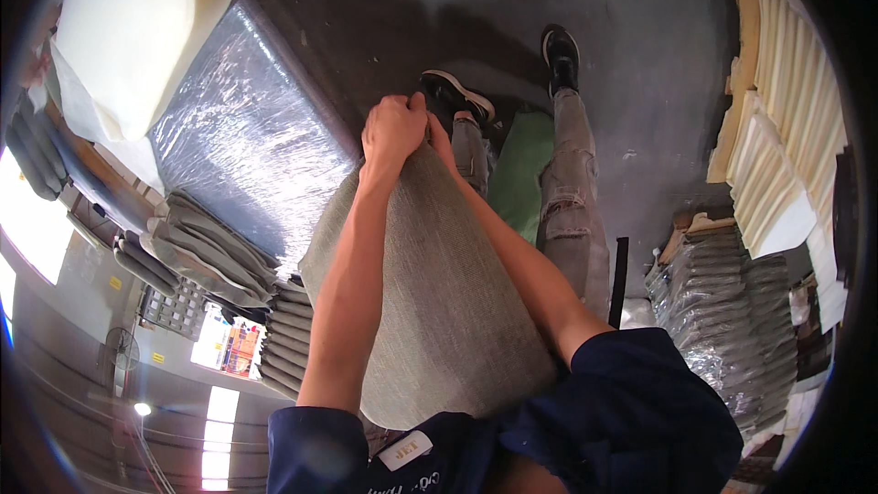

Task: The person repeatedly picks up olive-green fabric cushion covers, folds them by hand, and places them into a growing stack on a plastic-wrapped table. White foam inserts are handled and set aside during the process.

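Note:
A large cushion (448, 311) in grey woven fabric rests against my body, between my forearms, its narrow end pointing away from me. My left hand (393, 133) is closed over that far end, its fingers curled at the edge. Just beside it, my right hand (441, 142) grips the same end from the other side. The left hand and the cushion's edge hide most of the right hand's fingers. Both hands meet close together at the tip of the cushion.
At left stands a table covered in shiny plastic film (256, 119), with a white foam piece (137, 27) on it. Grey cushions (210, 252) are piled beyond. Cream foam sheets (777, 165) and plastic-wrapped grey pieces (722, 320) are stacked at right. Something green (521, 174) lies between my legs.

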`<state>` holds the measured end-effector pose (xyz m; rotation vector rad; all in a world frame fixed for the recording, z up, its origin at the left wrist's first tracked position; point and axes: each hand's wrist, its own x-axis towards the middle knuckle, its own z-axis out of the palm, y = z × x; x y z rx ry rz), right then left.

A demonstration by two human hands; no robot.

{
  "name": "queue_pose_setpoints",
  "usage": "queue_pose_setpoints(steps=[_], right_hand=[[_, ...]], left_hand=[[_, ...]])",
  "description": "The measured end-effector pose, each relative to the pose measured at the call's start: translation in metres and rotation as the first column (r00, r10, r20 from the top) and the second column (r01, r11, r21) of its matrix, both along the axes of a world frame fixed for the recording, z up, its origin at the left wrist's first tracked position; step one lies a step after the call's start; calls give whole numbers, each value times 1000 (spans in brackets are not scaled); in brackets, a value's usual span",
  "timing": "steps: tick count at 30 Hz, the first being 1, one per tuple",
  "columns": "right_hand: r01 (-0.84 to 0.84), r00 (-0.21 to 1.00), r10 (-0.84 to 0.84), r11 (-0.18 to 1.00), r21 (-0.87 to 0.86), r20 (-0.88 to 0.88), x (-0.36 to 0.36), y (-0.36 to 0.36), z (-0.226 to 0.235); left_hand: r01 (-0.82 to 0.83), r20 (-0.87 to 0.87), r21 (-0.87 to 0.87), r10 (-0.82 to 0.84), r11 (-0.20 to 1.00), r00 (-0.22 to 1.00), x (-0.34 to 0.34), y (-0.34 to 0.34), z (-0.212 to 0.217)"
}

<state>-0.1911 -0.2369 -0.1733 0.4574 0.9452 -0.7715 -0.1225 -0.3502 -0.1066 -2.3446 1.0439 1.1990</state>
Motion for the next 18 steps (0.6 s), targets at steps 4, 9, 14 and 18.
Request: queue_pose_setpoints(steps=[4, 9, 14, 18], right_hand=[[-518, 697, 378, 853, -64, -609, 4, 6, -7], [-111, 982, 141, 969, 219, -124, -3, 13, -29], [138, 990, -131, 981, 134, -59, 1, -37, 40], [202, 979, -191, 959, 200, -71, 7, -24, 27]], left_hand=[[45, 6, -57, -45, 997, 999, -3, -21, 0], [-6, -27, -151, 2, 989, 1000, -11, -25, 4], [-91, -53, -201, 82, 975, 995, -9, -14, -2], [-65, -5, -269, 67, 961, 998, -10, -9, 4]])
